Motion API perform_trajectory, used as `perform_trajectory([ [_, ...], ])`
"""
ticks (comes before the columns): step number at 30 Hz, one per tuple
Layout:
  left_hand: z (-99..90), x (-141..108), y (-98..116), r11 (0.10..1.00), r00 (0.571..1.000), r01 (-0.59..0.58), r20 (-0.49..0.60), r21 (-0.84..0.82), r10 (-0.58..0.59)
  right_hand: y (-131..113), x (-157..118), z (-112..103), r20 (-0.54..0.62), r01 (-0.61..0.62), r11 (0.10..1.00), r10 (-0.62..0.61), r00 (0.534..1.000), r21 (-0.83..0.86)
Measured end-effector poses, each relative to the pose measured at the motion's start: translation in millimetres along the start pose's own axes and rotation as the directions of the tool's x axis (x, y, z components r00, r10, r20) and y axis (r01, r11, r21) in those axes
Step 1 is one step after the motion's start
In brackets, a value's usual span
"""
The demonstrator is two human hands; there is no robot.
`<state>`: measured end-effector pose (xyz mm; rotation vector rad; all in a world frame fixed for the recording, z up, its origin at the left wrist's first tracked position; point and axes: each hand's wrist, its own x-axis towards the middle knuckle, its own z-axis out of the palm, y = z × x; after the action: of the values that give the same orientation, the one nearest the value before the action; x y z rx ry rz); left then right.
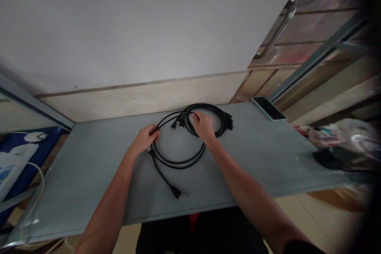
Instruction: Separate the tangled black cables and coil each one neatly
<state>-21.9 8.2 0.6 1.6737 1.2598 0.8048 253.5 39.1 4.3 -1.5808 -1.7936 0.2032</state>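
Note:
A black cable [178, 168] lies in loose loops on the grey table, and one plug end [175, 192] points toward the front edge. My left hand [148, 137] is closed around the left side of these loops, just above another connector [152, 152]. On the right, my right hand [203, 124] pinches the upper part of the loops. Behind and beneath that hand rests a thicker coiled bundle of black cables [222, 112], with several plugs gathered at its right side. Two more connectors [177, 124] lie between my hands.
The grey table [98, 166] meets a white wall [143, 31] at the back. A phone [269, 108] lies at the far right corner. Plastic bags [342, 135] and a dark object [330, 158] sit at the right edge. A pale cord [41, 182] hangs over the left side.

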Motion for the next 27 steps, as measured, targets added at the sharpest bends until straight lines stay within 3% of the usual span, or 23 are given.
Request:
perform_trajectory([
  [3,6.5,0.3,-1.4,0.972,0.997,0.082,0.002,-0.219,-0.083,0.4,0.0,0.7,0.001,-0.046,0.999,0.046,0.999,-0.001],
  [5,9.8,-0.9,1.2,0.907,0.991,0.131,0.052,-0.399,-0.121,1.3,0.2,1.0,-0.036,-0.098,0.995,0.098,0.995,-0.005],
  [11,11.9,-3.1,18.5,0.58,0.97,0.219,0.114,-0.785,-0.213,6.2,3.2,-2.2,-0.055,-0.169,0.985,0.17,0.984,0.017],
  [15,9.0,-0.8,19.4,0.42,0.96,0.218,0.115,-0.881,-0.257,7.6,3.5,0.4,-0.05,-0.209,0.978,0.21,0.976,0.019],
  [19,10.3,2.7,10.0,0.455,0.938,0.157,-0.012,-0.877,-0.347,6.0,2.0,8.2,0.073,-0.138,0.99,0.135,0.988,0.041],
  [22,12.4,4.3,4.7,0.517,0.933,0.156,-0.047,-0.842,-0.357,3.7,1.3,11.2,0.181,-0.044,0.995,0.027,0.983,0.091],
  [27,11.4,2.0,7.9,0.609,0.953,0.171,-0.026,-0.774,-0.301,1.0,1.6,8.8,0.143,0.034,0.967,-0.072,0.987,0.253],
])
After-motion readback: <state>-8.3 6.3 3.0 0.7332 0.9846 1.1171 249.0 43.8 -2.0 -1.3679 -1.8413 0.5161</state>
